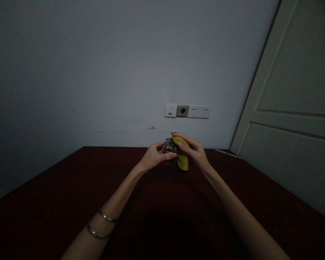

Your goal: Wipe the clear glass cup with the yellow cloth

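Note:
My left hand (156, 156) is closed around a small clear, faceted glass object (169, 146); its exact kind is too dark to make out. In my right hand (194, 151) is a folded yellow cloth (182, 160) with a dark edge, pinched between thumb and fingers. The cloth's upper part lies right beside the glass, and I cannot tell whether they touch. Both hands are raised above the dark red table, close together near the middle of the view. Part of the glass is hidden behind my left fingers and thumb.
The dark reddish table (103, 180) reaches back to a pale wall (111, 72). Wall sockets (199, 112) sit behind my hands. A light panelled door (292, 108) stands on the right. Some flat thing (227, 153) lies at the table's back right corner.

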